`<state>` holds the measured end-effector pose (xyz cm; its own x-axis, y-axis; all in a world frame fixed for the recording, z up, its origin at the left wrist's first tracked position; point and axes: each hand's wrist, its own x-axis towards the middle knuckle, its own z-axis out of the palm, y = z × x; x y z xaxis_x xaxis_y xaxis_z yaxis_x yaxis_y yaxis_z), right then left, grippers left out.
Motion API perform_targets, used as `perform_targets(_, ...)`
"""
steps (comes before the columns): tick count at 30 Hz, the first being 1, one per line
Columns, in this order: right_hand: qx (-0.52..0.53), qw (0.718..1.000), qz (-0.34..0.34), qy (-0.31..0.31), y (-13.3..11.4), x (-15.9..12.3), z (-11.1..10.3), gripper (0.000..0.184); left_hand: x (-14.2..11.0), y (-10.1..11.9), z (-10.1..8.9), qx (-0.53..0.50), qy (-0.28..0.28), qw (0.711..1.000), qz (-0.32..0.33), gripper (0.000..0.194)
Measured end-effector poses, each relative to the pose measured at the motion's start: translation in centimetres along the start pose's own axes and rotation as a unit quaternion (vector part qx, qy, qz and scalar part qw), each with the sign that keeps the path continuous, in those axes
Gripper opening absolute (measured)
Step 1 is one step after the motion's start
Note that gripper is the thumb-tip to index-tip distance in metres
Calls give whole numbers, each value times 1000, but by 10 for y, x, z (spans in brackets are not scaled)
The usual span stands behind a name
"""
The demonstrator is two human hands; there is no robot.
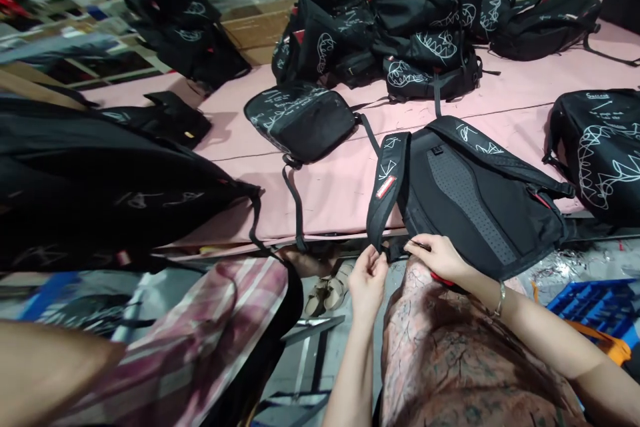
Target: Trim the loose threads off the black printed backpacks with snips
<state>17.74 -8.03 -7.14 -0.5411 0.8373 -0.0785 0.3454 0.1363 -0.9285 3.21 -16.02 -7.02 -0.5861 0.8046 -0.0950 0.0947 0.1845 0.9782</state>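
1. Here, the bag (480, 193) lies right of the frame's middle, partly on a pink table (225, 117).
2. The left hand (369, 280), low in the middle, pinches the strap (383, 217) near its end.
3. The right hand (440, 257), just beside it, pinches a black piece (397, 250).
4. Other bags (415, 13) sit up top.

One black backpack (450, 197), back panel up, at the edge of a pink-covered table (327, 210); left hand (369, 280) pinching the lower end of its red-labelled shoulder strap (389, 167), right hand (440, 257) pinching dark webbing (397, 248) by the near corner. Behind, a heap of black backpacks (410, 20) with white scribble print; at right, a blue plastic crate (593, 307).
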Motion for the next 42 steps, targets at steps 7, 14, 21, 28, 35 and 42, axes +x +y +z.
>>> perform_targets(7,147,984,4,102,4,-2,-6,26,14,33,25,-258,-23,964,-63,45)
perform_targets(14,158,986,21,40,-3,18,-13,24,20,44,39,-287,-14,957,-34,73)
perform_targets(21,190,980,-11,-59,-15,45,6,15,27,28,19,-127,50,991,7,16)
perform_targets(28,148,988,-34,-40,-18,47,31,20,29,39,-3,113,56,991,50,10)
perform_targets(35,96,994,-58,-12,-18,35,13,19,41,50,9,-160,-2,978,-132,22)
perform_targets(42,155,988,-21,-19,-13,32,3,16,35,64,9,-296,-91,917,-251,34)
